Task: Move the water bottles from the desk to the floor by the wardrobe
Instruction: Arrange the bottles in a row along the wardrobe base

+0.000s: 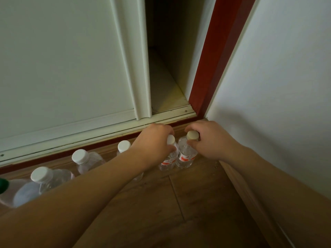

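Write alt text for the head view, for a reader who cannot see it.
Left hand and right hand each grip a capped water bottle standing on the wooden floor by a wardrobe's sliding door; more bottles line up leftward.

Under the fingers [194,143], the bottles [186,156] are clear glossy plastic with smooth matt caps [192,135]. The floor [179,203] below looks wood-grained, the wardrobe door [62,59] beyond smooth and matt.

Clear, white-capped water bottles [84,159] stand upright in a row on the floor [188,203] along the wardrobe [62,68], apparently six.
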A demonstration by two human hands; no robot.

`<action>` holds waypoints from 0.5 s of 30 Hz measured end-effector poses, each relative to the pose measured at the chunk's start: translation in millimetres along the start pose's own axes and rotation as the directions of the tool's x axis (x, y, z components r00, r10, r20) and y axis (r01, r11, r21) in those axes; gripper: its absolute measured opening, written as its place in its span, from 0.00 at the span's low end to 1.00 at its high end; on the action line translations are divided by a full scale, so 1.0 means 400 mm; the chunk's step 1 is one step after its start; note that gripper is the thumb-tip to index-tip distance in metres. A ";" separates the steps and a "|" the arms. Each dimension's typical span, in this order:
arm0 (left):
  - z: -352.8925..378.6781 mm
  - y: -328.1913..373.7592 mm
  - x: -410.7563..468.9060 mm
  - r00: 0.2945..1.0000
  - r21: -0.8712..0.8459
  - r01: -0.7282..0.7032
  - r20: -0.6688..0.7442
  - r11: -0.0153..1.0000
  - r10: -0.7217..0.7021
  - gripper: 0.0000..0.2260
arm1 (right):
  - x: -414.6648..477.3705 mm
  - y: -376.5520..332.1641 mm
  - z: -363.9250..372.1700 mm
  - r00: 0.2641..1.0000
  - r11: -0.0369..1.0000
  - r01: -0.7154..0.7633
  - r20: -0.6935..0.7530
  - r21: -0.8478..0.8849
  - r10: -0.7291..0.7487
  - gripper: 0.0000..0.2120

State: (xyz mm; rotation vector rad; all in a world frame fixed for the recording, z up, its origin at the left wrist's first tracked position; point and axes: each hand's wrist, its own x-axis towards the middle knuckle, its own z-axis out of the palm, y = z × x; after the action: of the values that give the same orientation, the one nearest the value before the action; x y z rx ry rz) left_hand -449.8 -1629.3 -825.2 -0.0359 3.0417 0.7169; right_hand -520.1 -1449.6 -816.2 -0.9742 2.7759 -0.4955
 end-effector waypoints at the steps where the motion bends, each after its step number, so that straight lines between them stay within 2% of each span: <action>1: -0.001 0.001 0.000 1.000 -0.003 -0.006 -0.001 1.000 0.006 0.09 | 0.000 0.000 -0.002 1.000 1.000 0.001 0.002 0.002 -0.001 0.15; 15: 0.006 0.014 -0.008 0.999 -0.012 -0.035 -0.005 0.999 0.035 0.09 | -0.002 0.008 -0.005 1.000 1.000 0.005 0.003 0.024 -0.005 0.14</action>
State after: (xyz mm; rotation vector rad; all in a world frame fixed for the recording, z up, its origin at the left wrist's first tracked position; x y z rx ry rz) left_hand -446.8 -1623.3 -824.8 0.0160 3.0503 0.7389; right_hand -521.9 -1446.4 -815.3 -0.9760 2.7594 -0.5264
